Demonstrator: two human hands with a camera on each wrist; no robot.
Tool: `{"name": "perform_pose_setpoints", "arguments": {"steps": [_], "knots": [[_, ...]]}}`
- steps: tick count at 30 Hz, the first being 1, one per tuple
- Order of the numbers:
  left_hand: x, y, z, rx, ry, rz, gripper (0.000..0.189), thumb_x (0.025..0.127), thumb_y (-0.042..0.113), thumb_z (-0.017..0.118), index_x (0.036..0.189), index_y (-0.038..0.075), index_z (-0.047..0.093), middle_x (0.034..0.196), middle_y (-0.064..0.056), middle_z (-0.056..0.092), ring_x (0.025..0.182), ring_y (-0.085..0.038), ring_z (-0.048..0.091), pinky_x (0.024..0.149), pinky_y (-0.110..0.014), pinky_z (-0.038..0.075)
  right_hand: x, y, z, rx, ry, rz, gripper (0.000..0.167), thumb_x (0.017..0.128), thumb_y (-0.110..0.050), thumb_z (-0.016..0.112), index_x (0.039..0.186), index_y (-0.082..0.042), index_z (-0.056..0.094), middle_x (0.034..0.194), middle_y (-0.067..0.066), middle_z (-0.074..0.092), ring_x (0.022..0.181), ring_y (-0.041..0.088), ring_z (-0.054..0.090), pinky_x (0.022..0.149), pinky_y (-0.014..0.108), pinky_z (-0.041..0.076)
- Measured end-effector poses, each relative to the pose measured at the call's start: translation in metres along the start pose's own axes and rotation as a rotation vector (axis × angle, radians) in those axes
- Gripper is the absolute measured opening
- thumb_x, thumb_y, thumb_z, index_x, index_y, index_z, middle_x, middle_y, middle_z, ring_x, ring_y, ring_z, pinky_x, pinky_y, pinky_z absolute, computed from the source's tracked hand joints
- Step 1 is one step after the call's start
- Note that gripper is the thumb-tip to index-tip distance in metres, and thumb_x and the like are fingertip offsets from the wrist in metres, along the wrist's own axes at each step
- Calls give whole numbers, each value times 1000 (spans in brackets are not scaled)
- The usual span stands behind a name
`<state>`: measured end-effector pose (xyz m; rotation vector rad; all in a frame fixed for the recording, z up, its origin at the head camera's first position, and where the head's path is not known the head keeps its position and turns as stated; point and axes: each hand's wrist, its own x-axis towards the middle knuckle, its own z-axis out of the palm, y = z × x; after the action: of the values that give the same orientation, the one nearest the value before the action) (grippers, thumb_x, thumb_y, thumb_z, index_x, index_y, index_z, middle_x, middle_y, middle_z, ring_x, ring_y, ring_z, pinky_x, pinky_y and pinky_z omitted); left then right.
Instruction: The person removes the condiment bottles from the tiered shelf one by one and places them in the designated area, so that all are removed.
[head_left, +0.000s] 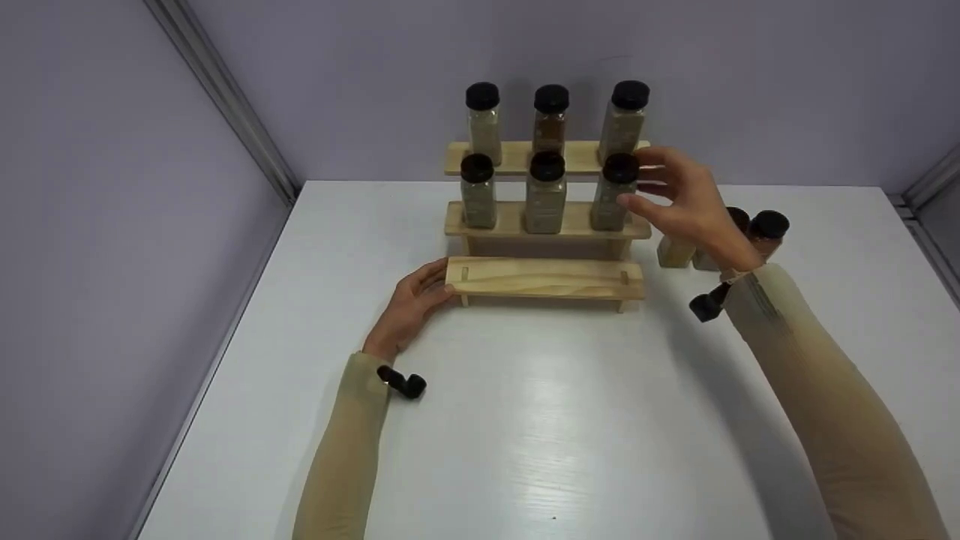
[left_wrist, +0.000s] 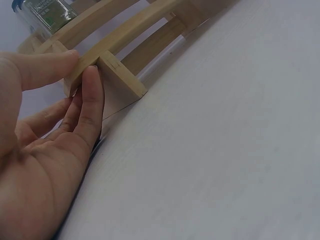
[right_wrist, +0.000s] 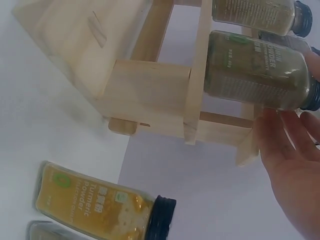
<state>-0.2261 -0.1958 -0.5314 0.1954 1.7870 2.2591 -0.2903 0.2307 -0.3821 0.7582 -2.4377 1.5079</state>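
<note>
A three-tier wooden spice rack (head_left: 545, 277) stands near the back wall. My left hand (head_left: 412, 300) holds the left end of its lowest shelf, thumb on top and fingers underneath, as the left wrist view shows. On the middle shelf's right end stands a black-capped spice jar (right_wrist: 257, 70) labelled as a powder. My right hand (head_left: 686, 199) has its thumb and fingers around this jar near the cap. To its left on that shelf are two more jars, a middle one (head_left: 546, 195) and a left one (head_left: 478, 193).
Along the top shelf stand three jars, among them a reddish-brown one (head_left: 550, 124). Right of the rack, several jars sit on the white table (head_left: 480, 450), including a yellow turmeric powder jar (right_wrist: 95, 200). Behind rises a pale wall (head_left: 375, 97).
</note>
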Motion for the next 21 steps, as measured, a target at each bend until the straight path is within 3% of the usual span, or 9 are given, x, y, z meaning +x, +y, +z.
{"name": "perform_pose_setpoints", "arguments": {"steps": [7,21], "knots": [[-1,0,0,11,6,1,61,107,6,64,163,2,39,162,-20,45,142,-28,53,116,-37,52,3,6,6,47,-8,26,55,96,-7,80,147,-3,59,141,17,64,126,16,66,110,29,56],[0,2,1,7,17,-8,60,107,4,63,163,1,39,161,-20,45,138,-25,56,115,-34,53,3,2,12,70,-26,97,54,101,-17,76,151,-8,58,143,14,64,132,22,63,114,35,54]]}}
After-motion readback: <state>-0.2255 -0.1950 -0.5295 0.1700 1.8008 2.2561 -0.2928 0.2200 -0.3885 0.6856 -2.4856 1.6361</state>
